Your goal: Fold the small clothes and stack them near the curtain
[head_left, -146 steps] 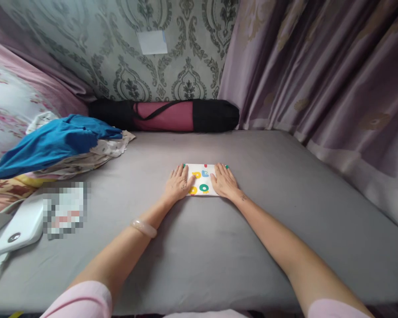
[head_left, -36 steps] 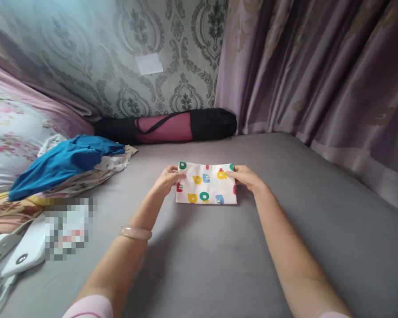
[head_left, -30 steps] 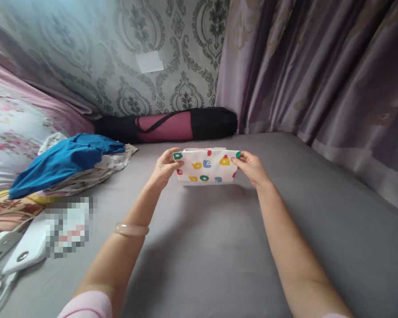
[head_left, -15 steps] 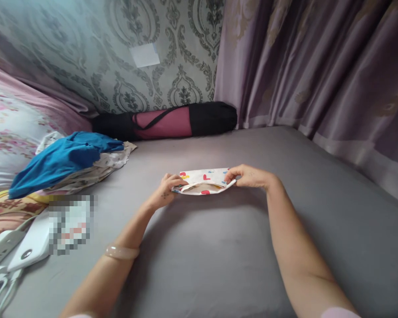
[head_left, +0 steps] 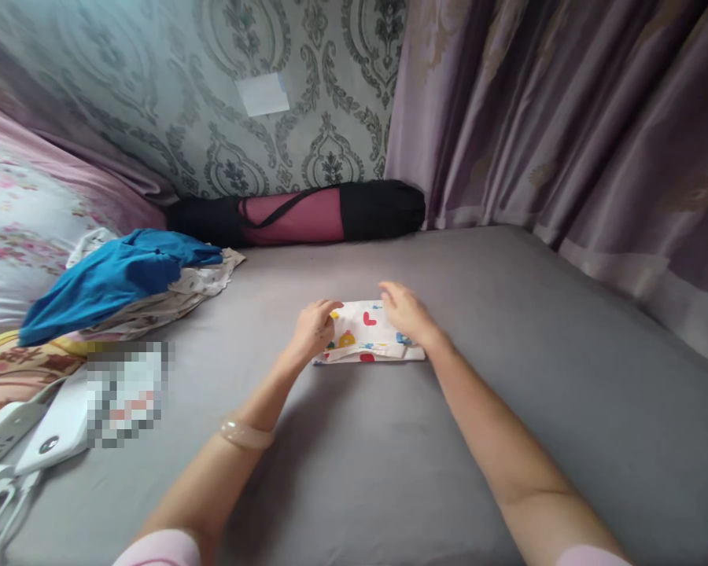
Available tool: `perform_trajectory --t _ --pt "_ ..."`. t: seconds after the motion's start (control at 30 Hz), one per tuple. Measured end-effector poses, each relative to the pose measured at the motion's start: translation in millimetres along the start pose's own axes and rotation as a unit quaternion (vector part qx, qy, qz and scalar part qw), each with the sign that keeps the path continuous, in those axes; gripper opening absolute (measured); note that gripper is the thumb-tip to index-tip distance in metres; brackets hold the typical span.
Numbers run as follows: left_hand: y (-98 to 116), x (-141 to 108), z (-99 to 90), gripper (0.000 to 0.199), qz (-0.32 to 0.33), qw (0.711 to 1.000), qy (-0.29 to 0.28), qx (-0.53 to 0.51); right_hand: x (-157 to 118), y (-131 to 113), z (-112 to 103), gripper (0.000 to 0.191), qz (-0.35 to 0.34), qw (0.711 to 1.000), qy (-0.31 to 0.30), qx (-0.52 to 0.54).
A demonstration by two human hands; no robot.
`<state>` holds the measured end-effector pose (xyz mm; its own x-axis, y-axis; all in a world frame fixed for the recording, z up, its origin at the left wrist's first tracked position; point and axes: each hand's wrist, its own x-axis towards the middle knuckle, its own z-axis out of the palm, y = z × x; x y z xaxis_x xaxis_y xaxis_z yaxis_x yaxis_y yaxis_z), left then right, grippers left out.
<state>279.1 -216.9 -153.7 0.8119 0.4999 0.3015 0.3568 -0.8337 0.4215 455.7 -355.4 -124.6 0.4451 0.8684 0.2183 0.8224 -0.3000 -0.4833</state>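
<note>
On grey sheet (head_left: 354, 456), printed cloth (head_left: 363, 328) now flatter, left hand (head_left: 314, 328) curled over it, grip unclear, right hand (head_left: 410, 317) loosened

through the feed i see a home, seemingly a bedroom: a bed (head_left: 366, 479) in gray sheeting, flowered bedding (head_left: 12, 208), patterned wallpaper (head_left: 330, 110), purple curtains (head_left: 507, 118), heaped clothes (head_left: 118, 271).

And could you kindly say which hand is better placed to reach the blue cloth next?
Probably the left hand: it is nearer the blue cloth, while the right hand is farther off, at the patterned cloth.
</note>
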Motion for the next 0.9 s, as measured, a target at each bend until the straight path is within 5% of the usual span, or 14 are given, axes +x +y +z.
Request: perform_trajectory --t 0.13,0.27,0.43,0.9 --pt "15.5 12.0 44.5 0.038 0.025 0.998 0.024 0.051 -10.4 -19.7 50.2 0.052 -0.067 0.993 -0.061 -0.076" --pt "17.4 6.8 66.7 0.039 -0.001 0.993 0.000 0.120 -18.2 -14.5 68.4 0.056 -0.049 0.990 -0.095 -0.097" --pt "16.2 1.3 62.2 0.051 -0.074 0.983 -0.043 0.164 -18.2 -9.2 65.1 0.060 0.006 0.990 -0.094 -0.107" --pt "10.4 -9.1 32.1 0.073 -0.145 0.969 -0.126 0.153 -22.2 0.9 53.4 0.066 0.149 0.971 -0.080 -0.171"
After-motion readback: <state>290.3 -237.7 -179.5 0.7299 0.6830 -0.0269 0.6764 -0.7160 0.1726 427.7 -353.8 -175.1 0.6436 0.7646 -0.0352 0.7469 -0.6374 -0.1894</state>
